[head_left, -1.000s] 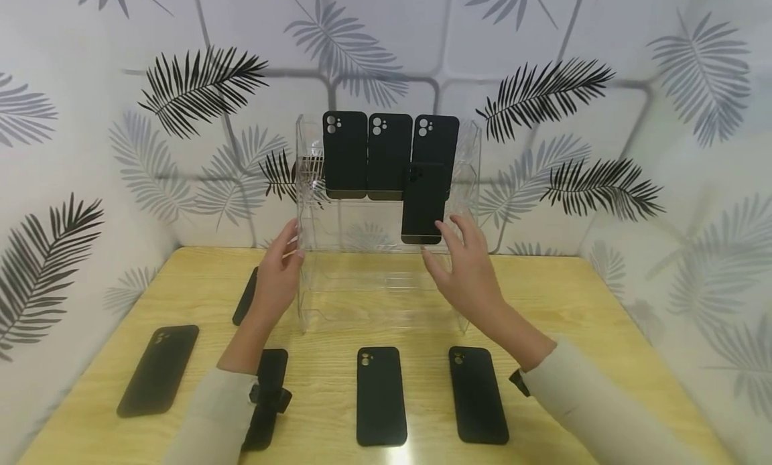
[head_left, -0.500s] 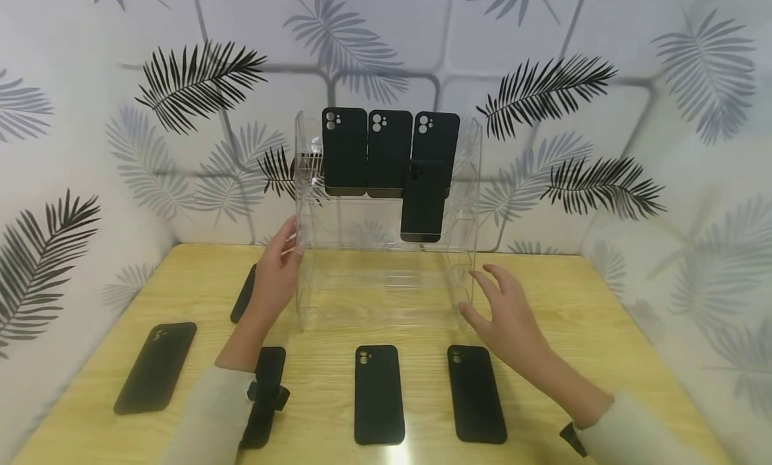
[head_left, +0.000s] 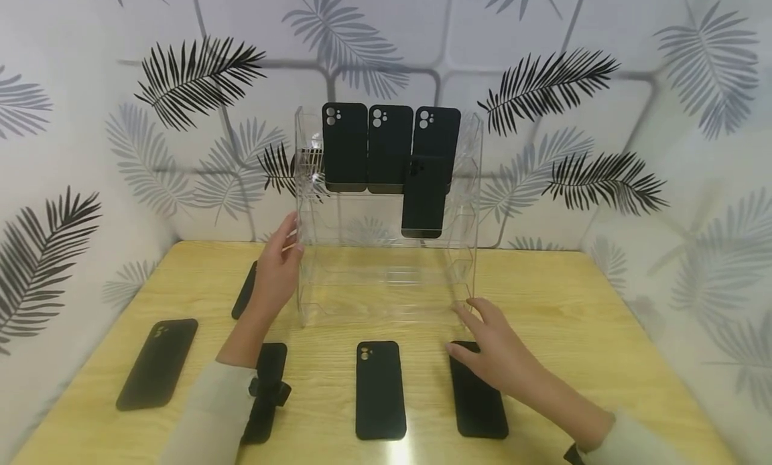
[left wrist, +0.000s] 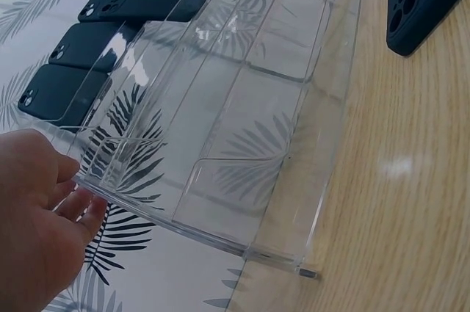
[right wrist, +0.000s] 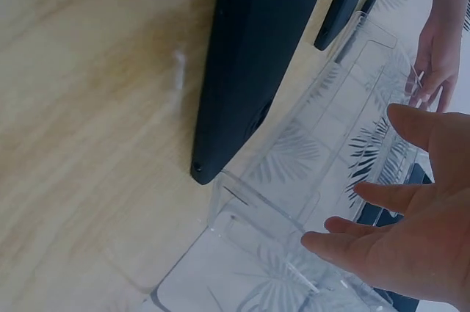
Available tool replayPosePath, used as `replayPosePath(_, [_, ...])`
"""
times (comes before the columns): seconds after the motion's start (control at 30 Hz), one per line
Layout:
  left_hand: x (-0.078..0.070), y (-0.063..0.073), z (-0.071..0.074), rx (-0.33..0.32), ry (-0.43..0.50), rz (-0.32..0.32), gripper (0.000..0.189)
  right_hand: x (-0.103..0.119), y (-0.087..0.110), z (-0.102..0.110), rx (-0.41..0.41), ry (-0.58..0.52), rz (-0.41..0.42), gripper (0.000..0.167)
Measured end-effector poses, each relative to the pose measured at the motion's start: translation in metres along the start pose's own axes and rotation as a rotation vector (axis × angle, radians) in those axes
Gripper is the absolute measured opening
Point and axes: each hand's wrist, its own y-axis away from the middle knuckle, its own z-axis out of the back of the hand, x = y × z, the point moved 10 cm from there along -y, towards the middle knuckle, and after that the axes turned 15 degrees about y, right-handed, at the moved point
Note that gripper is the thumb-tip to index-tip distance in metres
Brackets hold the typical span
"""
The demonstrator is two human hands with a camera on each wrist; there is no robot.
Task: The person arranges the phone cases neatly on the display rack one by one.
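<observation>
A clear tiered display rack point(head_left: 386, 275) stands upright on the table. Three black phone cases, among them a middle one point(head_left: 389, 147), line its top tier, and another phone case point(head_left: 423, 200) leans on the tier below, at the right. My left hand point(head_left: 279, 264) holds the rack's left side edge, with thumb and fingers at the panel's rim point(left wrist: 172, 225). Over the far end of a phone case point(head_left: 480, 405) lying at the front right hovers my right hand point(head_left: 497, 348), fingers spread and relaxed. In the right wrist view, that case point(right wrist: 261, 55) lies beside the hand, not held.
A phone case point(head_left: 380, 391) lies at the table's front middle. Further cases lie at the left: one by the edge point(head_left: 158, 364), one behind the left wrist point(head_left: 246, 291) and one partly under the left sleeve point(head_left: 265, 384). Leaf-patterned wall point(head_left: 386, 43) rises behind the rack.
My right hand has drawn away from the leaning phone case on the second tier, moving down and right to above the front-right case. The left hand stays at the rack's side.
</observation>
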Motion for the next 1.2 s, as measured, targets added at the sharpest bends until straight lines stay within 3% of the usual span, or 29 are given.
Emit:
replayPosePath(0.63, [0.005, 0.002, 0.007, -0.024, -0.014, 0.004, 0.058, -0.027, 0.021, -0.037, 0.260, -0.060, -0.172, 0.077])
replayPosePath(0.97, [0.007, -0.001, 0.004, -0.006, 0.004, 0.015, 0.059, -0.013, 0.015, -0.060, 0.286, 0.065, -0.155, 0.078])
replayPosePath(1.2, [0.006, -0.003, 0.002, 0.008, 0.004, 0.000, 0.059, -0.006, 0.017, -0.067, 0.300, 0.091, -0.140, 0.072])
